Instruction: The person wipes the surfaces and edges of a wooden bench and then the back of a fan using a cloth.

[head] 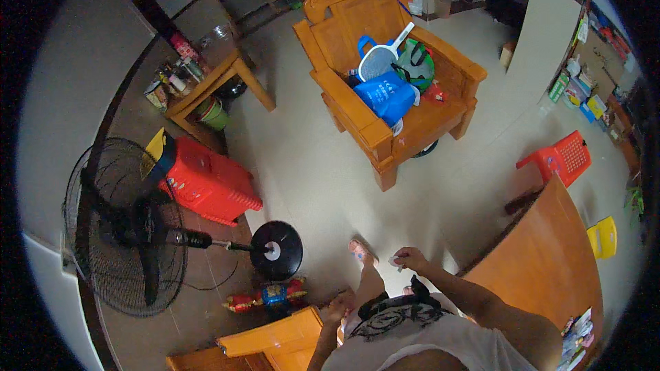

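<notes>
My right hand (412, 258) is held out over the floor, its fingers closed on a small whitish piece (396, 262), perhaps paper or tissue. What exactly it is cannot be made out. Low by my side is my left hand (337, 308), close to the armrest of a wooden chair (278, 331); its fingers are blurred and any grip is unclear. A pink slipper (363, 252) on my foot shows on the tiled floor between the hands. Beyond the chair's armrest lies a red, gold and blue toy-like object (273, 294).
A carved wooden armchair (356, 15) ahead bears a blue bag (386, 95), an electric swatter (379, 62) and a green bag (416, 62). To my left are a floor fan (126, 226) and a red plastic bin-like container (206, 178). A wooden table (546, 252) and red stool (567, 157) stand right.
</notes>
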`<state>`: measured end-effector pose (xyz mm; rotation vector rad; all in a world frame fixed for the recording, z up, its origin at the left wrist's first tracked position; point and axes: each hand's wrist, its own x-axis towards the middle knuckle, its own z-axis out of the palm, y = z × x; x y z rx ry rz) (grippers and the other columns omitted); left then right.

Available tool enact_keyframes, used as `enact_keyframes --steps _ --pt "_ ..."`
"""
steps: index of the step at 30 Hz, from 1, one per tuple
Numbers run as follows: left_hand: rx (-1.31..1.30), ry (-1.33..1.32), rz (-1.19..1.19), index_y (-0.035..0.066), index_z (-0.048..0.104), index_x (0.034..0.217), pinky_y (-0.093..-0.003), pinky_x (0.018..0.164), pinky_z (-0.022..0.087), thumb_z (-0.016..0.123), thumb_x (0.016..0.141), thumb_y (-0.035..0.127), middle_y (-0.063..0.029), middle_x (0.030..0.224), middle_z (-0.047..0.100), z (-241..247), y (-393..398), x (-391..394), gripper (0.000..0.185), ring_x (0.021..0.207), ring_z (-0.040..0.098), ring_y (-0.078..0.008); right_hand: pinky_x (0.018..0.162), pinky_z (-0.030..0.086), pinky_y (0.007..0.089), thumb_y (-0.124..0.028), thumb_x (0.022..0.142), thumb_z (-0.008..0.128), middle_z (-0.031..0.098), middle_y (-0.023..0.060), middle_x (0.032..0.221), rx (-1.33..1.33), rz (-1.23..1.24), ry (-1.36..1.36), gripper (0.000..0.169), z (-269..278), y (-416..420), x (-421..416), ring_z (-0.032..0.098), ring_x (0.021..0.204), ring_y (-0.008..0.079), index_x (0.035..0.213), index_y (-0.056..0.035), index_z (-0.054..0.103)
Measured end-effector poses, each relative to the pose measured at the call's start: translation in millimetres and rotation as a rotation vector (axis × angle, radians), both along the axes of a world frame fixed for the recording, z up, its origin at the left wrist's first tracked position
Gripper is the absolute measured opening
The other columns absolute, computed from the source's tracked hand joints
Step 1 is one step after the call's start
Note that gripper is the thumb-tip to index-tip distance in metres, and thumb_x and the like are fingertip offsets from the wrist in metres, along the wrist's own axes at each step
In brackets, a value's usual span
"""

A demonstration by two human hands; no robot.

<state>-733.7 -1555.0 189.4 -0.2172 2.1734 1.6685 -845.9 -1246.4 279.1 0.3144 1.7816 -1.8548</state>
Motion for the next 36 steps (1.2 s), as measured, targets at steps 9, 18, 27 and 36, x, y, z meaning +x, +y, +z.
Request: enact_keyframes --steps 9,18,27,36 --pt "0.379 -0.249 0.206 -0.003 0.049 0.092 -0.0256 0.053 0.043 0.045 0.081 0.022 -0.0099 0.072 0.054 68 -46 -227 0.027 0.060 0.052 -0.0140 0.048 0.040 0.0229 -0.010 0.069 0.062 0.054 0.0033 0.065 0.028 -0.065 0.073 0.016 2 -55 -171 0.050 0.056 0.0094 0.079 -0.0008 0.054" --pt "0.747 -0.155 0.162 0.000 0.049 0.090 -0.0263 0.057 0.045 0.053 0.077 0.015 -0.0098 0.079 0.055 65 -104 -392 0.021 0.065 0.054 -0.0151 0.059 0.039 0.0251 -0.007 0.070 0.060 0.051 -0.0003 0.075 -0.273 -0.052 -0.007 0.010 28 -155 -351 0.048 0.066 0.0092 0.079 -0.0078 0.054" --pt "0.383 -0.339 0.434 0.007 0.052 0.090 -0.0260 0.051 0.043 0.048 0.080 0.026 -0.0062 0.072 0.057 60 -148 -496 0.022 0.059 0.055 -0.0138 0.054 0.042 0.0244 -0.013 0.069 0.062 0.049 0.0009 0.071 -0.459 0.123 -0.159 0.015 -6 -190 -570 0.049 0.063 0.0117 0.078 -0.0064 0.052" --pt "0.261 -0.010 0.428 0.002 0.051 0.087 -0.0262 0.061 0.045 0.050 0.080 0.023 -0.0066 0.075 0.055 99 -177 -679 0.022 0.067 0.053 -0.0140 0.059 0.042 0.0263 -0.016 0.071 0.060 0.049 -0.0008 0.075 -0.117 0.321 0.143 0.017 33 -262 -805 0.050 0.070 0.0113 0.084 -0.0097 0.051"
